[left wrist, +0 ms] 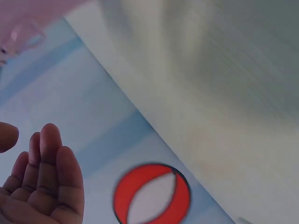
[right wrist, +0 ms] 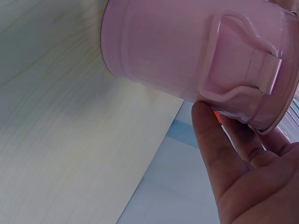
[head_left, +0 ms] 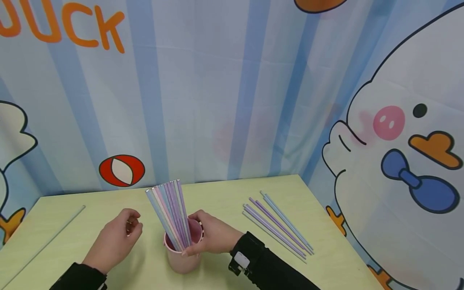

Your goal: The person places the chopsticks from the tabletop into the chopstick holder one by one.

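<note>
A small pink metal bucket [head_left: 183, 262] with a side handle [right wrist: 236, 58] stands on the table, a bundle of pastel straws [head_left: 170, 215] upright and slightly tilted in it. My right hand [head_left: 215, 233] grips the bucket at its right side, thumb on the near rim and fingers round behind. In the right wrist view its fingers [right wrist: 217, 144] lie against the wall beside the handle. My left hand [head_left: 117, 239] is held to the left of the bucket, apart from it, fingers loosely curled and holding nothing.
Several loose lilac and blue straws [head_left: 277, 227] lie on the table [head_left: 224, 197] to the right. One long pale straw [head_left: 47, 243] lies along the left side. Behind the table's far edge hangs a striped blue curtain [head_left: 210, 100] with cartoon prints.
</note>
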Demonstrator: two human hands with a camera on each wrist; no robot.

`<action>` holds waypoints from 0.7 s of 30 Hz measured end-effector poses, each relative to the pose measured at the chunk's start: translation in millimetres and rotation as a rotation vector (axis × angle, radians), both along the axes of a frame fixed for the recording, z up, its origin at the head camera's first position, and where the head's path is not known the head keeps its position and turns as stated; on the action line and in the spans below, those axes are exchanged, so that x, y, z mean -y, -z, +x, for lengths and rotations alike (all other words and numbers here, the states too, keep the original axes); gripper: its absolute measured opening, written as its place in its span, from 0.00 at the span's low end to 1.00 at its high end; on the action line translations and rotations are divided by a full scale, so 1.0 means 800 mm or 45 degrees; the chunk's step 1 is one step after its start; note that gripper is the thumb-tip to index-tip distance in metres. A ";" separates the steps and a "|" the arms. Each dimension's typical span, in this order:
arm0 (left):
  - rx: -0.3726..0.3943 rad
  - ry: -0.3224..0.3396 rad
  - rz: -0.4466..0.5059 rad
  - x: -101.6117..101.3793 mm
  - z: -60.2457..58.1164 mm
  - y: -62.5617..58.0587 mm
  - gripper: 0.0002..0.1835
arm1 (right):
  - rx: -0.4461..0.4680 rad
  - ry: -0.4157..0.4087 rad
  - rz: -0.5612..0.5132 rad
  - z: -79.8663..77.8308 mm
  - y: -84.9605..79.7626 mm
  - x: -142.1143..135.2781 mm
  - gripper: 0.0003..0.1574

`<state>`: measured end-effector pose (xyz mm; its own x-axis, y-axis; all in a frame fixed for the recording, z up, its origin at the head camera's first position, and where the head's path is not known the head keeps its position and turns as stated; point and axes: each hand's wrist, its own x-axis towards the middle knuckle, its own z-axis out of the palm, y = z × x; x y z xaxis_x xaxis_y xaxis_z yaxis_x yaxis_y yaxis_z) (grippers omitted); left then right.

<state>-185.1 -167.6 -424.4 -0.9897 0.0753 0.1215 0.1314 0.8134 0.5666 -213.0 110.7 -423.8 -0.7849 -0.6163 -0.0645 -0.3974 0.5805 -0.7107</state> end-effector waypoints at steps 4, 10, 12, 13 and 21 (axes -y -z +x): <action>0.008 -0.047 -0.131 0.043 -0.013 0.013 0.18 | -0.009 -0.004 0.003 -0.001 0.002 0.000 0.56; -0.005 -0.080 -0.325 0.115 -0.031 0.037 0.21 | -0.007 -0.003 0.002 -0.002 0.003 0.000 0.55; -0.002 -0.120 -0.382 0.136 -0.033 0.043 0.22 | -0.010 -0.005 0.002 -0.002 0.002 0.000 0.55; 0.013 -0.143 -0.406 0.146 -0.034 0.046 0.23 | -0.012 -0.006 0.001 -0.002 0.002 0.000 0.55; 0.231 -0.433 -0.641 0.186 -0.040 0.065 0.23 | -0.010 -0.013 -0.015 -0.002 0.002 0.001 0.54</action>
<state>-217.3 -316.2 -476.6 -0.9699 -0.2427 -0.0186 -0.2434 0.9655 0.0925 -214.8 109.6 -425.5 -0.7788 -0.6252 -0.0512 -0.4090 0.5680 -0.7142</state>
